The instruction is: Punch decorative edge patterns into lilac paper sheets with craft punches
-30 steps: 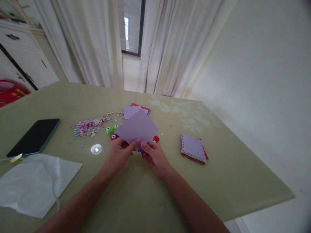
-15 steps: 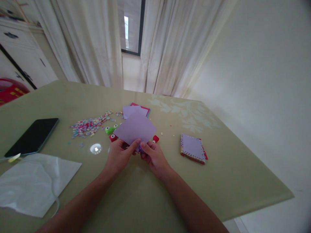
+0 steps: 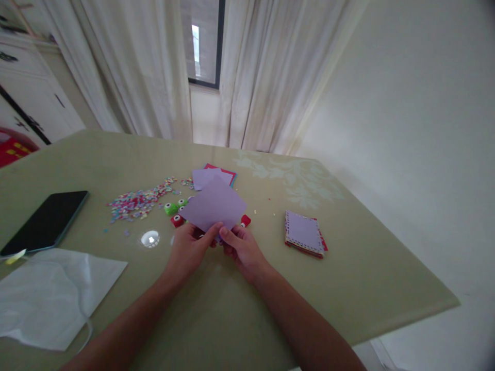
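Over the middle of the table I hold a purple sheet of paper [image 3: 214, 203], with one corner pointing towards me. My left hand [image 3: 191, 247] is closed, pinching the sheet's near edge between thumb and fingers. Closed close beside it, my right hand [image 3: 242, 247] grips a small purple craft punch [image 3: 219, 240] at the near corner; fingers hide most of it. Behind the sheet and partly covered by it are green craft punches [image 3: 172, 208] and a red punch [image 3: 177, 221] on the left, with another red punch [image 3: 245, 220] on the right.
Colourful paper confetti [image 3: 135, 203] is heaped left of the punches. More purple sheets [image 3: 204, 178] lie at the back. A stack of punched cards [image 3: 304, 232] sits to the right. On the left are a phone [image 3: 44, 219], a white face mask [image 3: 50, 296] and a clear dome [image 3: 150, 238].
My view has shifted slightly to the right. Both hands keep hold of the sheet and the punch, with hardly any movement at the near corner.
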A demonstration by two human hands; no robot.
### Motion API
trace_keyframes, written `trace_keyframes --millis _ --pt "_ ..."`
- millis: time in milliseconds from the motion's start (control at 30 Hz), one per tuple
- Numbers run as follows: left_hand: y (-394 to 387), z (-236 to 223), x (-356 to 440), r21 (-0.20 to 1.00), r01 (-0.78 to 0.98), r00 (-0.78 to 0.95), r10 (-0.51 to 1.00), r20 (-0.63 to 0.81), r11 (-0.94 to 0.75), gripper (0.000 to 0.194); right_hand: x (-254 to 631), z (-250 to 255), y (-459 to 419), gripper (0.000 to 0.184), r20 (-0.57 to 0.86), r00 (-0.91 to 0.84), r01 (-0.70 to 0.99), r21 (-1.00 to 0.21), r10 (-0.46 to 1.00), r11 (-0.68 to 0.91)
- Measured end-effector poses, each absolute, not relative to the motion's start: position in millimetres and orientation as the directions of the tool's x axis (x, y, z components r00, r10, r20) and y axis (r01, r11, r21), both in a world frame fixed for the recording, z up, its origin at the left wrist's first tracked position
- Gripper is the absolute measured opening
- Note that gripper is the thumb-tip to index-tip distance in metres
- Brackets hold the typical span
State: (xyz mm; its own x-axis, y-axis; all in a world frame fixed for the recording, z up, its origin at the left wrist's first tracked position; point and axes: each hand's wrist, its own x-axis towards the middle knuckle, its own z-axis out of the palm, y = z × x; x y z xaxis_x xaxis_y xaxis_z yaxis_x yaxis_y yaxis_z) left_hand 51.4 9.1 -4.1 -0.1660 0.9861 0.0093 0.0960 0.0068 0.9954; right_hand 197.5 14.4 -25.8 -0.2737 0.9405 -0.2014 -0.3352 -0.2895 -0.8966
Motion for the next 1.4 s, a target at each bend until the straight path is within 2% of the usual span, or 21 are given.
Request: trace_keyframes --millis 367,500,600,733,933,1033,1167,1300,1400 --pt "9.7 -12.0 50.4 0.994 0.112 -0.166 0.986 0.033 -0.015 0.039 198.4 -24.8 15.5 0.060 -0.202 -0.287 -0.311 -0.905 0.936 -0.291" --pt "9.4 -8.4 48.0 0.993 0.107 -0.201 0.978 0.062 -0.041 0.037 197.1 -23.9 13.8 0.054 -0.182 -0.267 -0.337 -0.902 0.946 -0.269" --pt "8.4 -6.1 45.3 0.994 0.095 -0.254 0.963 0.085 -0.062 0.035 198.9 -21.0 13.7 0.051 -0.138 -0.203 -0.365 -0.908 0.970 -0.205" --pt "7.2 -1.9 43.4 0.994 0.065 -0.302 0.947 0.107 -0.092 0.034 207.7 -16.6 19.2 0.046 -0.025 -0.031 -0.330 -0.943 0.999 -0.034" --pt "5.5 3.4 43.3 0.995 0.020 -0.315 0.944 0.102 -0.101 0.031 231.7 -13.9 38.6 0.043 0.130 0.214 -0.077 -0.986 0.968 0.149" --pt "6.5 1.6 39.9 0.994 0.002 -0.328 0.939 0.107 -0.113 0.030 251.1 -20.0 50.9 0.044 0.220 0.294 0.200 -0.966 0.930 0.165" --pt "11.3 1.6 30.9 0.993 -0.018 -0.388 0.916 0.103 -0.120 0.038 275.3 -36.7 64.6 0.035 0.292 0.225 0.627 -0.773 0.930 0.091" --pt "20.1 1.9 21.7 0.995 -0.017 -0.413 0.907 0.079 -0.094 0.043 279.1 -42.9 68.3 0.029 0.342 0.133 0.783 -0.612 0.930 0.113" --pt "26.6 -1.8 18.6 0.999 -0.016 -0.412 0.911 0.032 -0.043 0.041 260.2 -34.1 61.9 0.033 0.444 0.078 0.838 -0.514 0.893 0.182"
